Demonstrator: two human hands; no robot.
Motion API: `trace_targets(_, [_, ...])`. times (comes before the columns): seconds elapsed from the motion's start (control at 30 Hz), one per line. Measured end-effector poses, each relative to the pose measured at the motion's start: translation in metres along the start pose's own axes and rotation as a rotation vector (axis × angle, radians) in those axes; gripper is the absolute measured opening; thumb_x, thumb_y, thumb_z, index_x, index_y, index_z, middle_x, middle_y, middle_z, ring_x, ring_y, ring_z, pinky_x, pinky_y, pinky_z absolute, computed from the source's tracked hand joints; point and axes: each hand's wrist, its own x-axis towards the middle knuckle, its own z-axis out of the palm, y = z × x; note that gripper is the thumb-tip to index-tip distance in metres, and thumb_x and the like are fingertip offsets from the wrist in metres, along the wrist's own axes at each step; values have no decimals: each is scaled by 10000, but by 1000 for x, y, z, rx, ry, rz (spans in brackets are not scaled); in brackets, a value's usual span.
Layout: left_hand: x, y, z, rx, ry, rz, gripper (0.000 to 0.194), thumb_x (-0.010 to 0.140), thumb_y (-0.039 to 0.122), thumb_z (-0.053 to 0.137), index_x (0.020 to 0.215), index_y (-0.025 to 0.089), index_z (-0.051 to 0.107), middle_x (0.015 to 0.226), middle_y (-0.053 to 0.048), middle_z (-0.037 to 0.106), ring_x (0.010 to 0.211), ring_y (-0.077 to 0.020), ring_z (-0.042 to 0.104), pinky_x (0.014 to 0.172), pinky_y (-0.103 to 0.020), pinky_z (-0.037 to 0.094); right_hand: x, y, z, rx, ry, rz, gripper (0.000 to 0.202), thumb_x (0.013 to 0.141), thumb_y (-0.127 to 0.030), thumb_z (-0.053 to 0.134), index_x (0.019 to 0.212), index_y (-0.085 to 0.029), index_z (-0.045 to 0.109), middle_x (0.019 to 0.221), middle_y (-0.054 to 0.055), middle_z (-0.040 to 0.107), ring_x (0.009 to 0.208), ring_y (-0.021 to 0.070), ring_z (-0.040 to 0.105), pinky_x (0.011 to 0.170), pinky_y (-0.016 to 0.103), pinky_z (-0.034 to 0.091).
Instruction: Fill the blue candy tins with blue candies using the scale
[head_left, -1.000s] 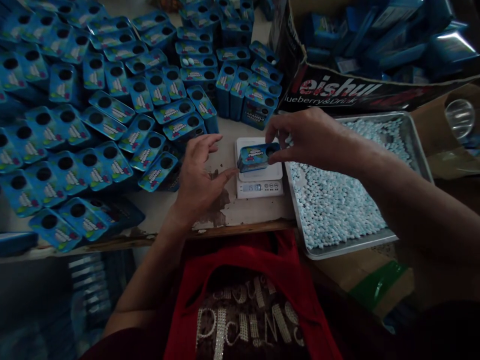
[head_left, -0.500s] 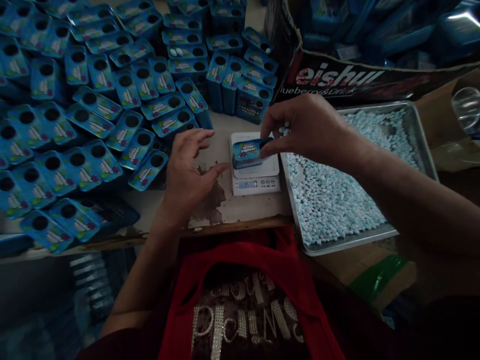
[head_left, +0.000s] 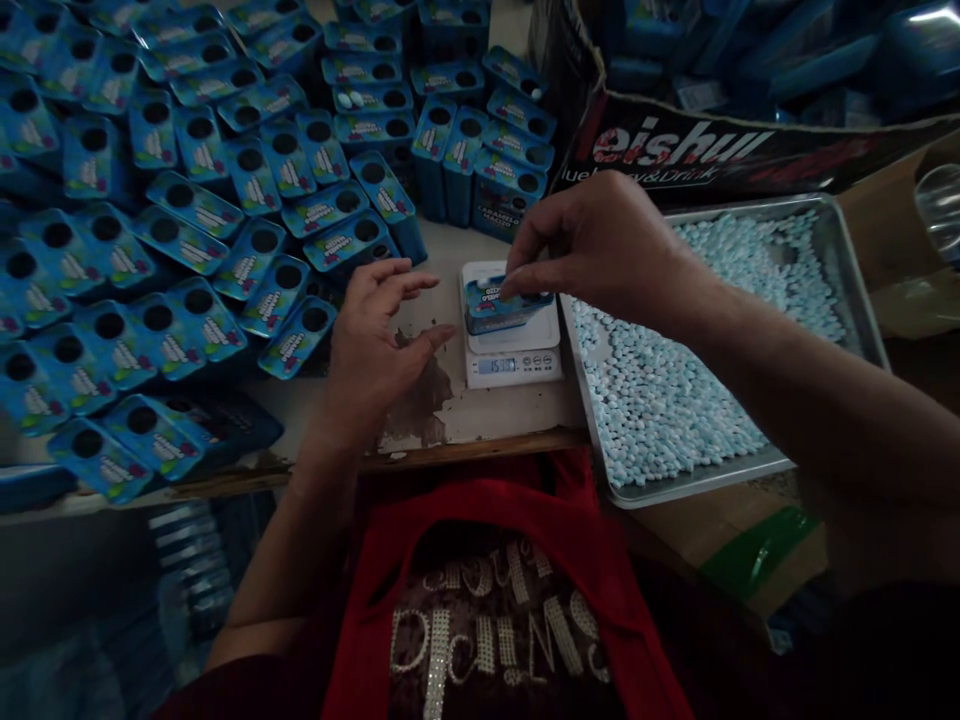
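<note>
A blue tin point(head_left: 495, 306) lies on the white digital scale point(head_left: 512, 367), whose display shows lit digits. Over the tin's top, my right hand point(head_left: 592, 235) is closed, thumb and fingertips pinched together close to the tin's opening. Small candies showed in its curled fingers a moment ago; the hand's own back and fingers hide them now. My left hand point(head_left: 382, 335) hovers left of the scale, fingers apart and holding nothing. Right of the scale, a metal tray point(head_left: 862, 300) holds a spread of pale blue and white candies point(head_left: 675, 400).
Many upright blue tins point(head_left: 157, 320) with round openings crowd the table's left and back. A black printed carton point(head_left: 720, 160) full of blue tins stands at back right. The table's wooden edge point(head_left: 465, 446) runs in front of a red apron point(head_left: 487, 500).
My right hand has shifted slightly left and turned over, its pinched fingertips now above the tin's top. Candies visible in it before are out of sight. The left hand is almost still.
</note>
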Motion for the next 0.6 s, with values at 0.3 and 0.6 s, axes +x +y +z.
trace_targets(0.3, [-7,9,-16,6,-9,2,481,1056,707,932,1354,336,867,1286,-63,871,1194,-325,868,1079,-536,767,-59,95,-78,793,434,345,428,1074,-372,947,810,-287,622,935,-3,641,663,149,303,496,296,228])
trace_targets(0.6, [27,43,-2,100,17,100,475,1106,771,846,1228,313,884,1244,-35,856,1226,-294,826,1140,-527,713,-121,171,-10,1133,488,678,217,835,-70,773,925,-259,717,1087,98,726,785,161,620,569,239,537])
